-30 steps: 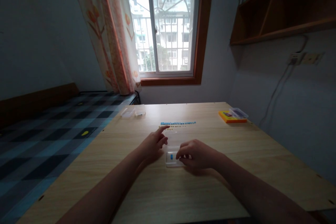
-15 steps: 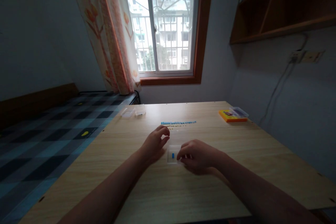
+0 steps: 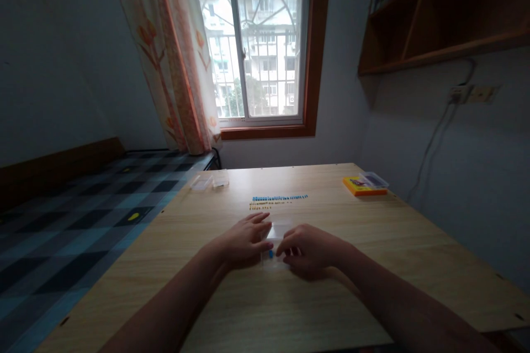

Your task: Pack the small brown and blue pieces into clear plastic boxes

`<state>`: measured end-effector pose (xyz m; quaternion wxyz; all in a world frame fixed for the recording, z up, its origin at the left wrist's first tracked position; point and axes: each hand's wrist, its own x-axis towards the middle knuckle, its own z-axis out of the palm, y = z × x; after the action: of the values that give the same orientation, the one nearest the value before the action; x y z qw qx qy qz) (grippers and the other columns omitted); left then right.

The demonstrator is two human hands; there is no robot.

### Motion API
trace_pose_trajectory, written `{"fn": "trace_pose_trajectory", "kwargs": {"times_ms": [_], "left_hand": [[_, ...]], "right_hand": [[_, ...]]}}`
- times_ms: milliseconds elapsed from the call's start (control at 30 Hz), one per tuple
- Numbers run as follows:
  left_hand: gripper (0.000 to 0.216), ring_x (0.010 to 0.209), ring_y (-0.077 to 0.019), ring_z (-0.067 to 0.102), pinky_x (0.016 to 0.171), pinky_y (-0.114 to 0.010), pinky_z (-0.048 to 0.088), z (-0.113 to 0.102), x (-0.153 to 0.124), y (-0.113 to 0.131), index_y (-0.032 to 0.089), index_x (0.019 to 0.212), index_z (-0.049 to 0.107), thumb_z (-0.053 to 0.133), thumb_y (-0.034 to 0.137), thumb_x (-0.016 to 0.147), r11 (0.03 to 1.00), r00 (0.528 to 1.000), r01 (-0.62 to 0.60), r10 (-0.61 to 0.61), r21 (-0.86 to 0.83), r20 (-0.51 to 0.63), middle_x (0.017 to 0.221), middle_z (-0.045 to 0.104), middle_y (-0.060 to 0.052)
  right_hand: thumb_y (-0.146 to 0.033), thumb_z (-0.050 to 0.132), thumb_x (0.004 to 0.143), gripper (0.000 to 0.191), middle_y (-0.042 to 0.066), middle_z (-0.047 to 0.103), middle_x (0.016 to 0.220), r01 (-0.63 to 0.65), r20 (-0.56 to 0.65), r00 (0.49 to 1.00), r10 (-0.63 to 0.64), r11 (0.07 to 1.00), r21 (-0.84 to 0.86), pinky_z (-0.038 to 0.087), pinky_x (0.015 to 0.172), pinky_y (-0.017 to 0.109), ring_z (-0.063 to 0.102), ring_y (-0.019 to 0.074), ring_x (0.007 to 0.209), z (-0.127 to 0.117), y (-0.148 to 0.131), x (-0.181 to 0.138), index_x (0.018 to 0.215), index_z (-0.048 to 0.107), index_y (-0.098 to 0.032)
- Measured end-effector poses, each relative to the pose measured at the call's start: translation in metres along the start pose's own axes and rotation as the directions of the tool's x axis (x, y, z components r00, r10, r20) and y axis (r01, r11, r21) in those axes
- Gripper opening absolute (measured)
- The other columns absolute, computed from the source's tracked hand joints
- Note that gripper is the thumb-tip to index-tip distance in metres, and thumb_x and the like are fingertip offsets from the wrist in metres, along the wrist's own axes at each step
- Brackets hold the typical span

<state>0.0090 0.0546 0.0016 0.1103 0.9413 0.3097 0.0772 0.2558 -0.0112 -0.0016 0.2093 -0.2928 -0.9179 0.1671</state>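
A small clear plastic box (image 3: 276, 231) lies on the wooden table (image 3: 331, 298) between my hands, with a small blue piece (image 3: 270, 254) in it. My left hand (image 3: 242, 240) rests at the box's left side, fingers stretched toward its raised clear lid. My right hand (image 3: 308, 248) is curled at the box's right side, fingertips touching it. Farther back lies a row of several small blue pieces (image 3: 280, 197) with a shorter row of tiny dark pieces (image 3: 265, 206) just in front.
Two clear small boxes (image 3: 210, 181) sit at the table's far left corner. A yellow box with a clear lid (image 3: 365, 184) sits at the far right. A bed with a checked cover (image 3: 83, 215) adjoins the table's left edge. Window and curtain stand behind.
My left hand drew back from the blue row and came to the box's left side. The box's clear lid now appears lifted. My right hand stayed at the box.
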Motion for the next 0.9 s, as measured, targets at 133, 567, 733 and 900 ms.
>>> {"fn": "trace_pose_trajectory", "kwargs": {"times_ms": [133,567,733,900], "left_hand": [[0.084,0.147,-0.0333,0.025,0.118,-0.049,0.027,-0.007,-0.005,0.006,0.018,0.151,0.038,0.061,0.064,0.085,0.999,0.993,0.040,-0.039,-0.007,0.112,0.161,0.026,-0.017],[0.113,0.150,-0.0392,0.007,0.119,-0.049,0.024,-0.008,-0.009,0.016,0.020,0.157,0.022,0.073,0.070,0.069,0.994,0.975,0.108,-0.108,0.011,0.195,0.165,-0.006,-0.017],[0.116,0.149,-0.0407,0.010,0.118,-0.052,0.023,-0.002,-0.007,0.016,0.021,0.157,0.021,0.072,0.074,0.067,0.997,0.979,0.068,-0.063,-0.021,0.195,0.165,-0.003,-0.017],[0.114,0.149,-0.0395,0.012,0.119,-0.050,0.023,0.002,-0.006,0.016,0.020,0.157,0.022,0.070,0.074,0.069,0.998,0.981,0.046,-0.039,-0.036,0.190,0.165,0.000,-0.017]], "right_hand": [[-0.015,0.062,0.075,0.033,0.001,0.070,0.077,-0.002,0.027,1.000,0.002,1.000,-0.003,0.043,0.061,0.021,0.057,0.0105,0.061,-0.001,0.000,0.000,0.104,0.076,-0.021],[-0.020,0.061,0.078,0.031,0.002,0.071,0.078,-0.045,0.065,0.997,0.049,0.998,-0.054,0.041,0.061,0.022,0.058,0.0118,0.061,0.000,0.000,-0.001,0.104,0.078,-0.022],[-0.012,0.055,0.075,0.039,0.003,0.074,0.086,-0.050,0.058,0.997,0.057,0.992,-0.112,0.042,0.068,0.024,0.061,0.0142,0.070,0.000,-0.007,0.001,0.104,0.078,-0.024],[-0.013,0.053,0.077,0.033,0.001,0.072,0.083,-0.032,0.086,0.995,0.048,0.983,-0.179,0.038,0.064,0.025,0.057,0.0128,0.066,0.000,-0.014,0.004,0.095,0.078,-0.024]]}}
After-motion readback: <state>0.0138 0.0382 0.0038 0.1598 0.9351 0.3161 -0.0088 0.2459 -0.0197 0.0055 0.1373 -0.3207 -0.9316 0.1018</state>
